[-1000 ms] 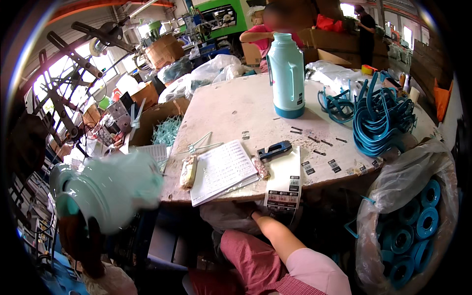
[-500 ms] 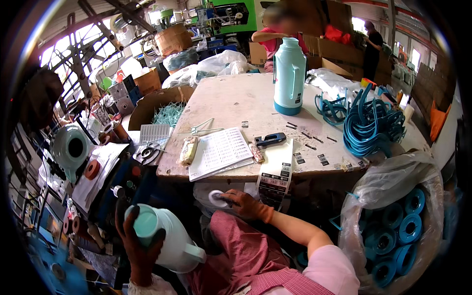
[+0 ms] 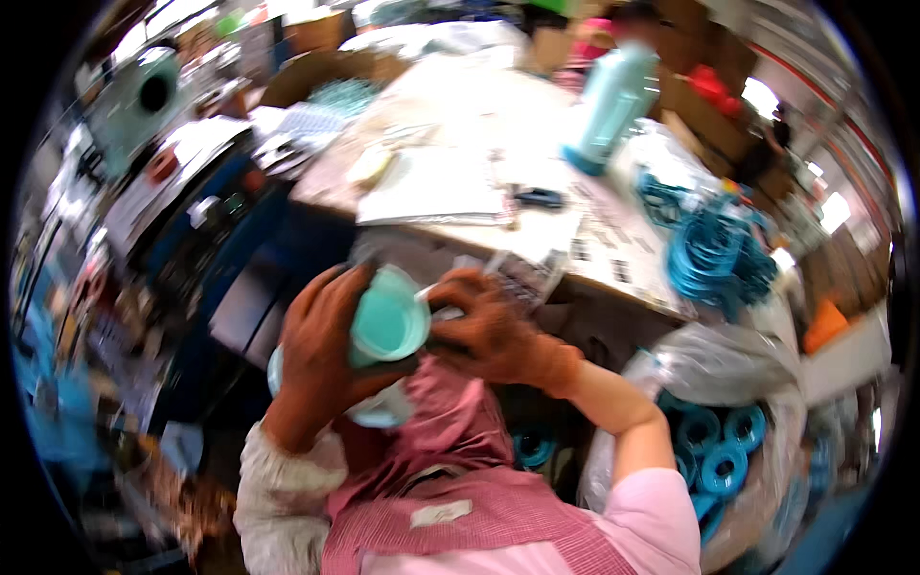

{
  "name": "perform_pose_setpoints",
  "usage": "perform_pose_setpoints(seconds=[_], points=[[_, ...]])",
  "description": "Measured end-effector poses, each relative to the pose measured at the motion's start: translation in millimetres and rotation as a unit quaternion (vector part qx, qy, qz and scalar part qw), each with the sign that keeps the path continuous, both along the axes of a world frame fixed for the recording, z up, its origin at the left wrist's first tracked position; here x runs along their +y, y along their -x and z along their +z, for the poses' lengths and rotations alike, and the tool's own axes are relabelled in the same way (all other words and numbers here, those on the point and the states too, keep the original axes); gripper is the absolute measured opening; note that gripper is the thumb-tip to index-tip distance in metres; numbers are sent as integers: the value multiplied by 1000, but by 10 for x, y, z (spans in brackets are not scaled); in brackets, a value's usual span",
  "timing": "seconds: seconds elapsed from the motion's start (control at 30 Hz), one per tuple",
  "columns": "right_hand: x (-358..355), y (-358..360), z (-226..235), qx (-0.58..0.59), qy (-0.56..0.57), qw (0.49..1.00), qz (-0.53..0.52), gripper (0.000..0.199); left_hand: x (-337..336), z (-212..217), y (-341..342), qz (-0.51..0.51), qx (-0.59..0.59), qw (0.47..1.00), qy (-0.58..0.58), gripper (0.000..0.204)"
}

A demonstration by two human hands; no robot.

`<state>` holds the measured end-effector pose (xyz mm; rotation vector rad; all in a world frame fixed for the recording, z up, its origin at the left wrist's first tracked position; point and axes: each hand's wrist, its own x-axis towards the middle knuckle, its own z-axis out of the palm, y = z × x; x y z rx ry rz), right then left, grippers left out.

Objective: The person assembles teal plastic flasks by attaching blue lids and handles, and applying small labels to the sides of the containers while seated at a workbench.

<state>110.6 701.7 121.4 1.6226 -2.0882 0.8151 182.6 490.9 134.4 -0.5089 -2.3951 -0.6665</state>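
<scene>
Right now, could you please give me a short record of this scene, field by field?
left hand: left hand in a brown glove, gripping the pale teal plastic jug by its neck
right hand: right hand in a brown glove, fingers at the jug's top, touching it
jug position: held over the lap, in front of the table edge
worktable: pale worktable with a tall teal flask and a white paper pad
right side: clear plastic bag of blue rings
image: motion-blurred
</scene>
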Motion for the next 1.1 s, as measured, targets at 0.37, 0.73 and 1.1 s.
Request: perform_pose_setpoints(seconds=[0.37, 0.73, 1.1], points=[[-101, -51, -61, -278, 99, 955, 21, 49, 218, -177, 61, -25, -7, 999, -42, 109], [-284, -30, -258, -93, -125, 985, 70, 28, 134, -269, -17, -75, -49, 996, -5, 101], [-310, -84, -221, -51, -152, 984, 77, 24, 69, -246, -101, -79, -35, 996, 9, 92]])
